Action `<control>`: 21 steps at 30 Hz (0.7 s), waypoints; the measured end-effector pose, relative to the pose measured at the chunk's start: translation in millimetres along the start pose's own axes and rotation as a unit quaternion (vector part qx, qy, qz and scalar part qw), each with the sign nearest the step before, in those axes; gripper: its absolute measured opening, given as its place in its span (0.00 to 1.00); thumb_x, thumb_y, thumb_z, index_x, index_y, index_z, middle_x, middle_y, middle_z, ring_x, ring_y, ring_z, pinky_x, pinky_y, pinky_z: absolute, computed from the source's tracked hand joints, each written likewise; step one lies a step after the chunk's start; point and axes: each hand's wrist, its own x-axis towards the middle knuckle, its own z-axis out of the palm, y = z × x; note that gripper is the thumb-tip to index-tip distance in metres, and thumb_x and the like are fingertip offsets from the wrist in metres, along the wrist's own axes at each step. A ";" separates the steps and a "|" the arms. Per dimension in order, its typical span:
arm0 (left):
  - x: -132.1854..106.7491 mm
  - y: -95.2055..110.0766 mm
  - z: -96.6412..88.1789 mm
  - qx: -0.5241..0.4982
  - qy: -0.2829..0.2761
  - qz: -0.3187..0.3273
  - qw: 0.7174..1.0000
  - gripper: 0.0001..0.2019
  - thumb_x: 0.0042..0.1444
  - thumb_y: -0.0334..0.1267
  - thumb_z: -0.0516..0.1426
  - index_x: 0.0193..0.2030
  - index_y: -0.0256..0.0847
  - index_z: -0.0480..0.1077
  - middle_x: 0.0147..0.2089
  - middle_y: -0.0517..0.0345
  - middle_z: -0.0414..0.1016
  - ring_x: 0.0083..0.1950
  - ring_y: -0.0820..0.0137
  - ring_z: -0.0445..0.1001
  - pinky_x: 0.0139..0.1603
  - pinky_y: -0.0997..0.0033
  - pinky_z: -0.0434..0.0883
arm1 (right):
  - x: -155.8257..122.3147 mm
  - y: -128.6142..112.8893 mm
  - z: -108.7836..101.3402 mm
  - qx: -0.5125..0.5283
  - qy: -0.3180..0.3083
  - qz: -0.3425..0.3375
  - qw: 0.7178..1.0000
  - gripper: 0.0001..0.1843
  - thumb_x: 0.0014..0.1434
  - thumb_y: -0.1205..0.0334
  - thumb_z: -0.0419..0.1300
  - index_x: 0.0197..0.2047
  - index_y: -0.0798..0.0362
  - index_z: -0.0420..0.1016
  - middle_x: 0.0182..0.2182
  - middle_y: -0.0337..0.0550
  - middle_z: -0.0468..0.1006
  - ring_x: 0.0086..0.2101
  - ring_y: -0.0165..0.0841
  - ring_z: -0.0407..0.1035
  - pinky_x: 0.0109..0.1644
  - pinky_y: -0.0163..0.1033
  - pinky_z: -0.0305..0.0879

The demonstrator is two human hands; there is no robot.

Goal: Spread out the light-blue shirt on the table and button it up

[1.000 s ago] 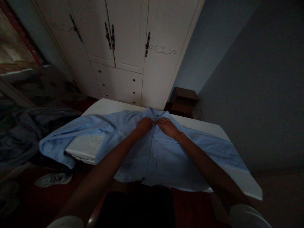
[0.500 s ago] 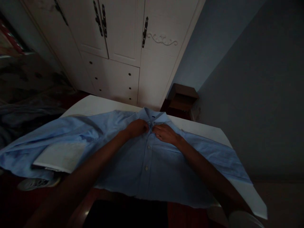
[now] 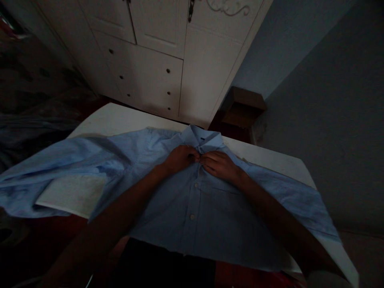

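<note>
A light blue button-up shirt (image 3: 168, 212) lies front side up across a white table (image 3: 120, 118), its collar (image 3: 207, 138) toward the far edge and its sleeves spread to both sides. At the front placket just below the collar, my left hand (image 3: 182, 157) pinches the cloth edge. My right hand (image 3: 220, 165) meets it fingertip to fingertip, closed on the other side of the same placket. The button between my fingers is hidden. Lower on the placket, two pale buttons (image 3: 192, 217) show.
Beyond the table stands a white wardrobe (image 3: 153, 80) with drawers and dark knobs. A brown wooden box-like stand (image 3: 244, 106) is by the wall at the back right. Dark cloth (image 3: 30, 132) lies at the left.
The view has tilted down and closer, so the wardrobe sits higher in it. Both hands stay at the upper placket, their fingertips now closer together.
</note>
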 end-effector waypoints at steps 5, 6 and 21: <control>-3.3 3.7 0.3 -0.024 0.013 -0.019 0.999 0.08 0.56 0.30 0.57 0.36 0.42 0.79 0.39 0.60 0.81 0.42 0.71 0.77 0.49 0.72 0.70 | -0.8 -0.4 1.0 -0.020 0.001 0.019 1.000 0.11 0.66 0.66 0.51 0.40 0.52 0.76 0.37 0.44 0.79 0.36 0.32 0.72 0.40 0.38 0.69; -3.8 4.2 0.2 -0.027 0.014 -0.021 0.999 0.08 0.56 0.30 0.57 0.36 0.42 0.79 0.39 0.60 0.82 0.42 0.71 0.77 0.49 0.72 0.70 | -0.7 -0.6 1.9 -0.019 -0.001 0.021 1.000 0.11 0.67 0.66 0.51 0.40 0.52 0.76 0.37 0.44 0.79 0.36 0.32 0.72 0.40 0.38 0.69; -7.4 4.9 0.4 -0.062 0.023 -0.039 0.997 0.08 0.58 0.31 0.56 0.37 0.44 0.78 0.38 0.63 0.82 0.41 0.71 0.78 0.48 0.71 0.70 | 0.3 -3.5 5.5 -0.011 0.008 0.053 0.999 0.11 0.67 0.64 0.52 0.41 0.51 0.77 0.38 0.44 0.80 0.36 0.33 0.73 0.41 0.40 0.71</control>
